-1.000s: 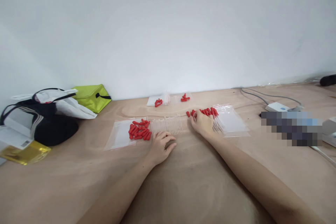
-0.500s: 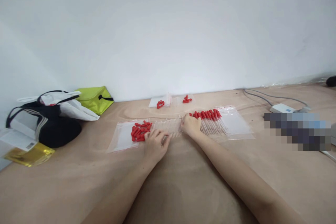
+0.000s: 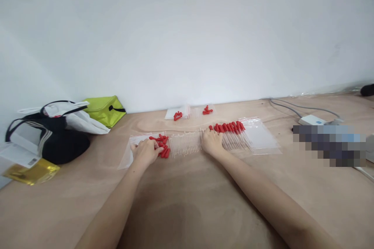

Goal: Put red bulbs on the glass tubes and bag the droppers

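My left hand (image 3: 145, 152) is over the left part of a pile of red rubber bulbs (image 3: 165, 150), its fingers curled down at them; whether it grips one is hidden. Beneath and beside it lies a clear plastic bag (image 3: 125, 159). A row of thin clear tubes (image 3: 185, 143) lies between my hands. My right hand (image 3: 212, 141) is closed at the right end of that row, its fingertips hidden, with a red bulb showing just beyond them. To its right, several tubes topped with red bulbs (image 3: 230, 127) lie side by side, partly on another clear bag (image 3: 264, 140).
Two small groups of red bulbs (image 3: 177, 115) lie near the wall. At the left are a black bag (image 3: 66, 144), a lime-green bag (image 3: 102, 111) and a gold packet (image 3: 32, 173). A white adapter (image 3: 312, 120) with grey cables sits at the right.
My left hand has moved left from the tubes' near end onto the red bulb pile. My right hand has stayed in nearly the same place.
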### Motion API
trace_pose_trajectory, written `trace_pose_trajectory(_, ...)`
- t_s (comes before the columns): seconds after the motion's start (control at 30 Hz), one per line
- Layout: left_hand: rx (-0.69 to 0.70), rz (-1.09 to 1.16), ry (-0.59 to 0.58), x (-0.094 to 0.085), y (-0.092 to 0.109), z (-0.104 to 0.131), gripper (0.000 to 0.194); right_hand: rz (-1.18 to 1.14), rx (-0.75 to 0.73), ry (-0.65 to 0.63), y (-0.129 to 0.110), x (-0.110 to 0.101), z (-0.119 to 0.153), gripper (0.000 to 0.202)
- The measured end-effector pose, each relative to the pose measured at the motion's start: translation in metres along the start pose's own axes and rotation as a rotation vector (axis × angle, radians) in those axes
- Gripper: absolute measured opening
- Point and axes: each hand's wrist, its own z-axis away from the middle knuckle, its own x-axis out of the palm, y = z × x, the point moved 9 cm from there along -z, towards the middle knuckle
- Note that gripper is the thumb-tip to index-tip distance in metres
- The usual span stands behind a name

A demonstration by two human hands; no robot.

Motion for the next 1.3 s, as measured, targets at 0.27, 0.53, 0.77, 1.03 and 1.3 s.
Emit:
trace_pose_trajectory(0.27, 0.413, 0.276, 0.219, -0.008, 0.079, 0.038, 0.01, -0.094, -0.318, 0.358, 0.029, -0.029, 0.041, 0.031)
trace_pose_trajectory(0.53, 0.683, 0.472, 0.222, 0.031, 0.129, 0.078, 0.011, -0.252, -0.656, 0.364, 0.049, -0.036, 0.09, 0.021)
trace_pose_trajectory(0.77, 0.724, 0.443, 0.267, 0.025, 0.131, 0.08, 0.013, -0.276, -0.727, 0.322, 0.026, -0.033, 0.095, 0.02)
trace_pose_trajectory(1.03, 0.719, 0.476, 0.259, 0.023, 0.131, 0.079, 0.012, -0.284, -0.762, 0.269, 0.024, -0.029, 0.095, 0.02)
trace_pose_trajectory(1.3, 0.777, 0.55, 0.218, 0.022, 0.134, 0.083, 0.013, -0.342, -0.837, 0.237, 0.021, -0.029, 0.093, 0.024)
